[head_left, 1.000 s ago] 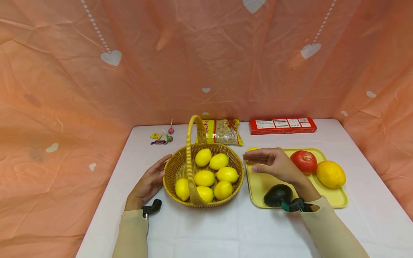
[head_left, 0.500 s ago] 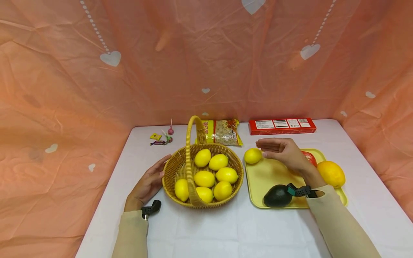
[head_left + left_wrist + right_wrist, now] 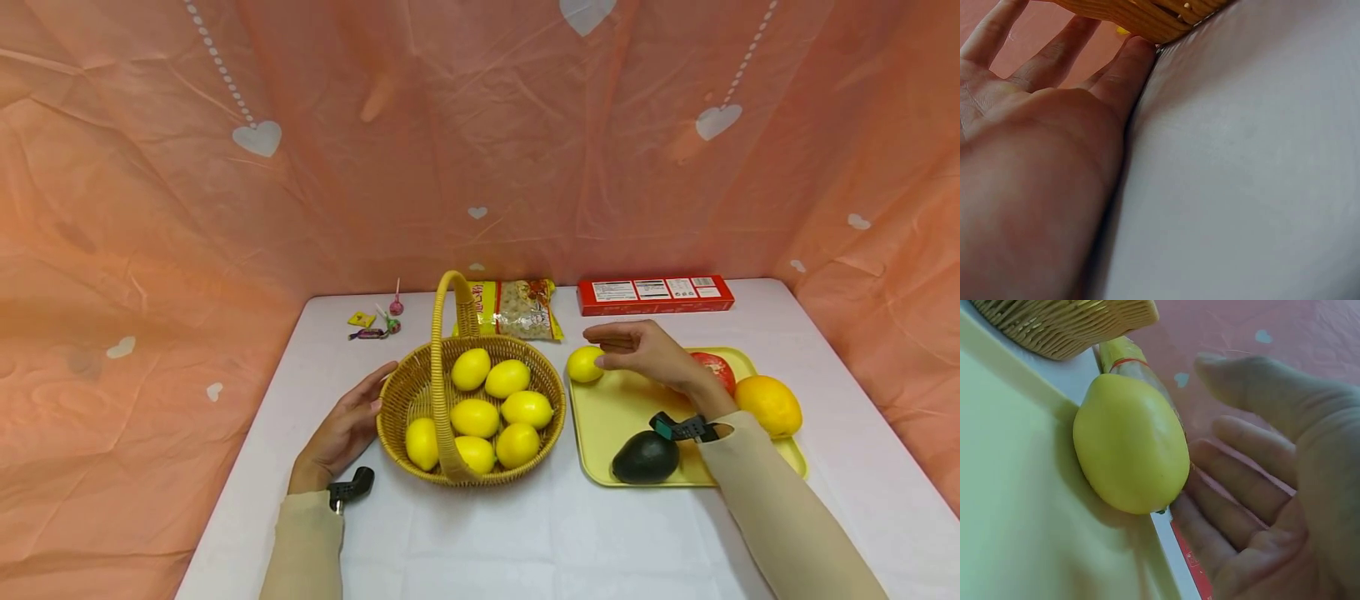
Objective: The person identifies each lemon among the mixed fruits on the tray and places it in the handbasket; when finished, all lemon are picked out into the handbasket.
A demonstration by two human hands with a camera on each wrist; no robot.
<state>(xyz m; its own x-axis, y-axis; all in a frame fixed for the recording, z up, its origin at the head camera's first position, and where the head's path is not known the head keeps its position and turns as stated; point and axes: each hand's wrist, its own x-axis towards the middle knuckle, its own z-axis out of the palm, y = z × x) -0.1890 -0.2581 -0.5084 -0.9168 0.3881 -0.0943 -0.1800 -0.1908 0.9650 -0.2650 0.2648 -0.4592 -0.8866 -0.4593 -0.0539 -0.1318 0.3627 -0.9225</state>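
My left hand (image 3: 341,433) rests with extended fingers against the left side of a wicker basket (image 3: 397,404) that holds several lemons (image 3: 475,417). In the left wrist view its fingers (image 3: 1125,78) meet the basket's lower edge. Over the far left part of a yellow tray (image 3: 618,408), my right hand (image 3: 652,354) is beside a single lemon (image 3: 583,365). The right wrist view has this lemon (image 3: 1132,444) lying at the tray's edge, thumb and fingers spread around its far side without gripping it. Whether a fingertip touches it, I cannot tell.
On the tray are a dark avocado (image 3: 645,457), a red round fruit (image 3: 716,369) partly behind my right hand, and a large yellow-orange fruit (image 3: 768,406). Behind stand a snack bag (image 3: 521,310) and a red box (image 3: 656,296). Candies (image 3: 375,321) lie at the back left.
My right hand moved right from between basket and tray, uncovering the lemon at the tray's corner, then came slightly back left toward it. The left hand stays at the basket.
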